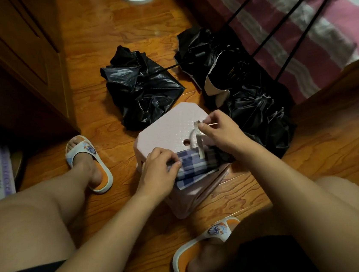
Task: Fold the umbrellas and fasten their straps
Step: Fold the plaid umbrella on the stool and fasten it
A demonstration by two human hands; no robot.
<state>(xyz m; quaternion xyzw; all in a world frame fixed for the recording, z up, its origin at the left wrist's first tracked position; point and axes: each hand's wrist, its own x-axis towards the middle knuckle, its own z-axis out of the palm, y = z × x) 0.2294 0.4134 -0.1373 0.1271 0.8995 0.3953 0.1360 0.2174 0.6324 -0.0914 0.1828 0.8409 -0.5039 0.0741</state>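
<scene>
1. The wooden floor [99, 33] carries everything; a striped bed [295, 22] fills the upper right, with long black shafts lying across it.
2. Three black umbrellas wait on the floor — one crumpled [142, 88] at centre, two more [241, 79] heaped towards the bed, all loose and unstrapped as far as I can tell.
3. A pale pink stool [168, 126] serves as the work surface between the person's knees.
4. The blue checked umbrella [193, 167] lies rolled on the stool's near edge.
5. The left hand [158, 171] grips the bundle to keep the folds tight.
6. The right hand [220, 131] pinches the pale strap [199, 142], lifted above the cloth.
7. To do this well, I judge: keep the roll squeezed, draw the strap snugly round it — no slack — then press its end onto the fastener.
</scene>
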